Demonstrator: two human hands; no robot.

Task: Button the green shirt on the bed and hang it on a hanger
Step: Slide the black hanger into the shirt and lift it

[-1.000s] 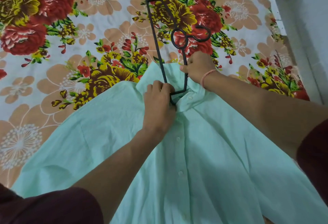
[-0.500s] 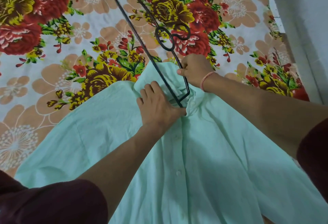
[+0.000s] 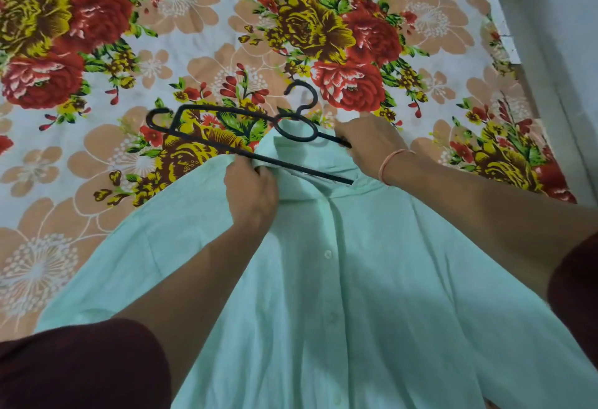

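The pale green shirt [image 3: 372,279] lies front up on the bed, its button placket closed down the middle. A black hanger [image 3: 226,130] lies almost level across the collar, hook pointing away from me; its right end goes inside the neck opening, its left end sticks out over the bedsheet. My left hand [image 3: 250,191] grips the shirt's left shoulder edge by the collar, just under the hanger's lower bar. My right hand [image 3: 365,144] holds the hanger's right arm at the collar.
The bed carries a floral sheet [image 3: 161,52] in red, yellow and peach. Its right edge [image 3: 498,20] runs beside a pale wall and floor strip. My dark red sleeves show at bottom left and far right.
The hanger has swung from nearly upright down to almost level, its left end dropping toward the sheet. My left hand shifted from the placket to the left shoulder edge of the shirt.
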